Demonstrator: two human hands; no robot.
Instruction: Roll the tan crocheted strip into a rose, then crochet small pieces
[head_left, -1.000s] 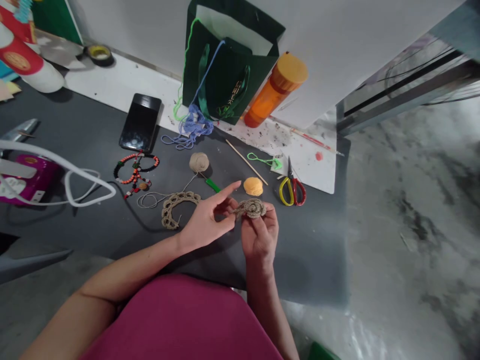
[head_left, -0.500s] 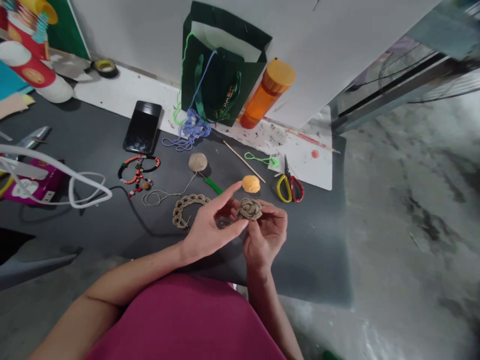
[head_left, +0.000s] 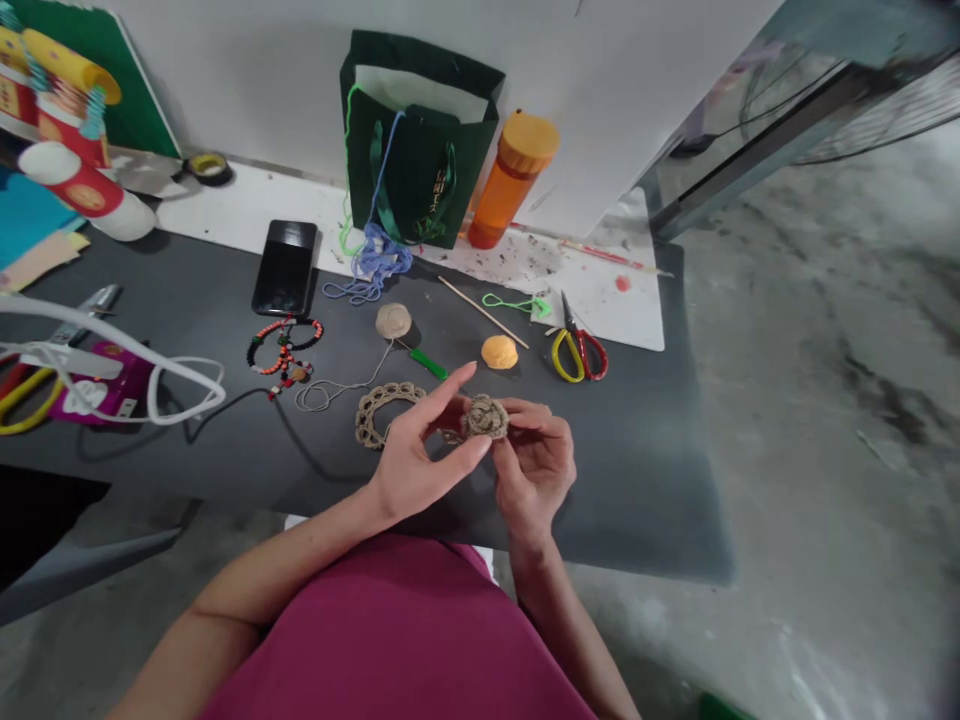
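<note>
A small brown crocheted flower is held between both hands above the grey tabletop. My left hand pinches its left side with the thumb at the lower edge, the index finger stretched out above. My right hand grips its right side between thumb and fingers. Partly behind my left hand lies a beige crocheted scalloped strip, curved into a ring. Just beyond the hands are a green-handled crochet hook, a ball of beige yarn with a loose strand, and a yellow-orange lump.
Scissors with yellow and red handles and a thin wooden stick lie beyond my right hand. A dark green paper bag, an orange bottle and blue yarn are at the back. A phone, beaded bracelets and white cable lie left.
The camera view has shifted a little. Both hands still hold the crocheted flower, which has turned slightly and now sits closer to my left hand's fingers.
</note>
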